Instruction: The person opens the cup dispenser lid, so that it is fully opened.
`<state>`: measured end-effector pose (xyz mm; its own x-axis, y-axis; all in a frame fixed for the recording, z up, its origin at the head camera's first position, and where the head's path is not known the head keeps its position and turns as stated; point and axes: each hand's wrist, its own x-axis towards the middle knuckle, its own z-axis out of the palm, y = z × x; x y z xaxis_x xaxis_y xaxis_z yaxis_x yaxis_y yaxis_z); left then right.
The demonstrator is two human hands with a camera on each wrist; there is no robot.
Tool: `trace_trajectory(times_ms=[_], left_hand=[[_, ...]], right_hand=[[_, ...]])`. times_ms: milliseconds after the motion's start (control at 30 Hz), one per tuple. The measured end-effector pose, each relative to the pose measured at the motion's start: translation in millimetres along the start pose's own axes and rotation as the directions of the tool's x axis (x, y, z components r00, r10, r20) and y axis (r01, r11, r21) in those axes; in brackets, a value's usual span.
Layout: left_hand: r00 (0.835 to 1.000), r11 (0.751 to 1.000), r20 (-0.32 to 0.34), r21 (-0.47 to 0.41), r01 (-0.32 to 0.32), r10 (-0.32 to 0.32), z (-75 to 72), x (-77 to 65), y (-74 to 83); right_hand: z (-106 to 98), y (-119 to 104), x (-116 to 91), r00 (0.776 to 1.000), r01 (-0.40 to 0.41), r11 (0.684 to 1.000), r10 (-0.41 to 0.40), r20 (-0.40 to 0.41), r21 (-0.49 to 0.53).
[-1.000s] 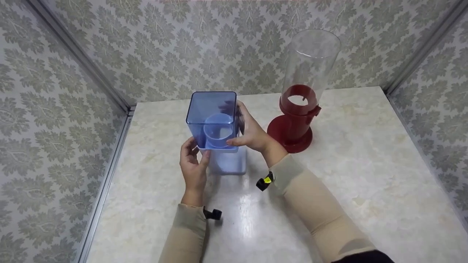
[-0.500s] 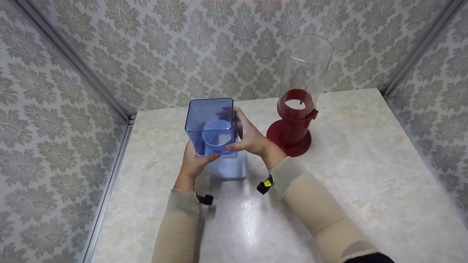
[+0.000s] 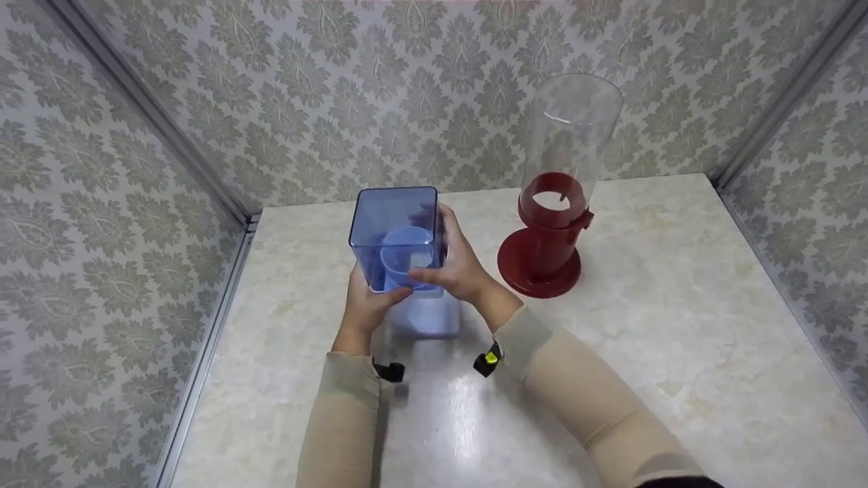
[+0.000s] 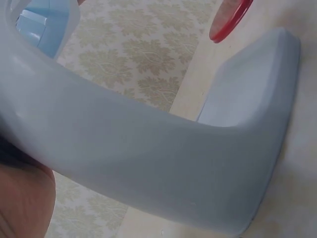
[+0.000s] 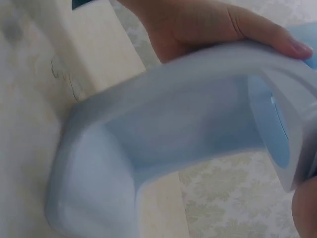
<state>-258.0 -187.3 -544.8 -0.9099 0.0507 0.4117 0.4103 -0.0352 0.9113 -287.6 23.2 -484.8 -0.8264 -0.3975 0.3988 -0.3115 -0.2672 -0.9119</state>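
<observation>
A blue dispenser has a see-through, open-topped square container (image 3: 393, 213) above a pale blue C-shaped stand (image 4: 148, 158). Its flat base (image 3: 427, 318) rests on the table, and a round opening shows inside the container. My left hand (image 3: 369, 305) grips the lower left of the container where it meets the stand, its thumb lying across the front edge. On the right side, my right hand (image 3: 458, 264) holds the container, thumb on the front and the other fingers partly hidden behind. The right wrist view shows the left hand (image 5: 198, 25) with its thumb along the stand's upper part.
To the right stands a red dispenser base (image 3: 549, 251) carrying a tall clear cylinder (image 3: 573, 129). The pale marbled table (image 3: 678, 325) is bordered by patterned wall panels (image 3: 420, 88) at the back and both sides.
My left hand has moved inward and its thumb now lies across the container's lower front edge. The right thumb has slid slightly left. The dispenser stays in place.
</observation>
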Motion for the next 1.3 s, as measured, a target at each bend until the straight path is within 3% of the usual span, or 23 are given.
trace_trajectory(times_ms=[233,800,1300], left_hand=[[0.999,0.998,0.012,-0.021,0.053,-0.053,-1.4,-0.2,3.4],[0.999,0.999,0.008,-0.001,0.049,-0.049,-1.8,2.2,5.1],[0.998,0.998,0.018,0.005,0.061,-0.061,-4.7,1.4,6.4]], right_hand=[[7,4,0,0.995,0.043,0.999,-0.044,-0.094,-0.014],[6,1,4,0.995,0.029,1.000,-0.030,-0.097,-0.008],[4,4,5,0.992,0.085,0.994,-0.091,-0.092,-0.067]])
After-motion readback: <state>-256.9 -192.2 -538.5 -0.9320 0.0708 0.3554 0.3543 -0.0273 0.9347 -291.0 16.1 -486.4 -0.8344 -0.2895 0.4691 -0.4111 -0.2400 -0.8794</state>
